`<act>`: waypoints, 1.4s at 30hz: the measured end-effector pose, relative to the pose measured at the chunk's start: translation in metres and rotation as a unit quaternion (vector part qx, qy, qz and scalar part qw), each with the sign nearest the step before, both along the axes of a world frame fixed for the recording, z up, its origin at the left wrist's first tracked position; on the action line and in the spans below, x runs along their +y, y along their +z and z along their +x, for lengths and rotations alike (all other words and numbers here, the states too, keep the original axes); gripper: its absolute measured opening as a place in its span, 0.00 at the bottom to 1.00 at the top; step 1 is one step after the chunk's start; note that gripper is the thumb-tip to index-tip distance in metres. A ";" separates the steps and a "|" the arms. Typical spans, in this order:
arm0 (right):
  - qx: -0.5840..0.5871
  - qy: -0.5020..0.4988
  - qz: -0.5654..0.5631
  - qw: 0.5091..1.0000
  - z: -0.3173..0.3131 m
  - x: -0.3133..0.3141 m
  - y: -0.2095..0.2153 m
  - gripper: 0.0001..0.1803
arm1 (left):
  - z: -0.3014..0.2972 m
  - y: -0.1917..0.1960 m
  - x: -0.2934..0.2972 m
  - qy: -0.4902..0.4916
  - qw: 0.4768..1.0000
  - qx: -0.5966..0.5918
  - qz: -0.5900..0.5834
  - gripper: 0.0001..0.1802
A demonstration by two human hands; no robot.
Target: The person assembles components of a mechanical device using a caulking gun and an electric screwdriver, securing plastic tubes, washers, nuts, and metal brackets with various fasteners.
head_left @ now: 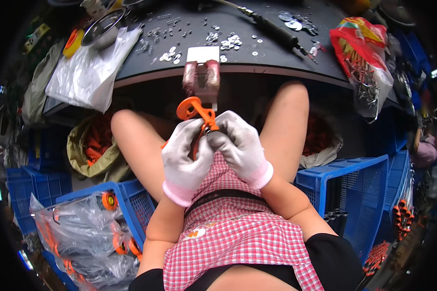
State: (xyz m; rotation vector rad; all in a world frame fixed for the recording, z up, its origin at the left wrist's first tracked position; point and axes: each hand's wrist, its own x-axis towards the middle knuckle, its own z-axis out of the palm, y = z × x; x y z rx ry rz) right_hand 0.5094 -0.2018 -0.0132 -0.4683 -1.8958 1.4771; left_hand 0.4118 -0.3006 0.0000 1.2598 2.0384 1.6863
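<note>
Over my lap, both gloved hands come together on an orange plastic part (206,114) with a round flange at its far end. My left hand (185,154) wraps round its near side, fingers curled. From the right, my right hand (242,148) pinches at the same part, thumb and fingers closed beside a small dark metal piece (209,130). The gloves' grey palms hide most of what lies between the fingers. Just beyond the part, a metal fixture (202,80) with two reddish-brown worn blocks juts from the table edge.
The dark table (179,22) carries scattered washers (231,42), small hardware and a black inline power screwdriver (274,31). A metal bowl (103,30) and plastic bags (90,72) sit left; a red bag of metal parts (361,58) hangs right. Blue crates (136,201) and sacks (94,145) flank my legs.
</note>
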 end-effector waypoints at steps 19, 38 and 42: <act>-0.478 -0.268 0.326 0.771 0.073 0.348 -0.003 0.24 | -0.012 -0.026 -0.003 -0.091 0.974 -0.205 -0.019 0.13; -0.576 -0.309 0.460 0.601 0.106 0.285 0.016 0.08 | -0.033 0.043 0.044 -0.151 0.950 -0.264 0.074 0.11; -0.238 -0.227 0.231 0.916 0.062 0.197 0.060 0.11 | -0.031 0.051 0.045 -0.118 0.938 -0.317 0.080 0.09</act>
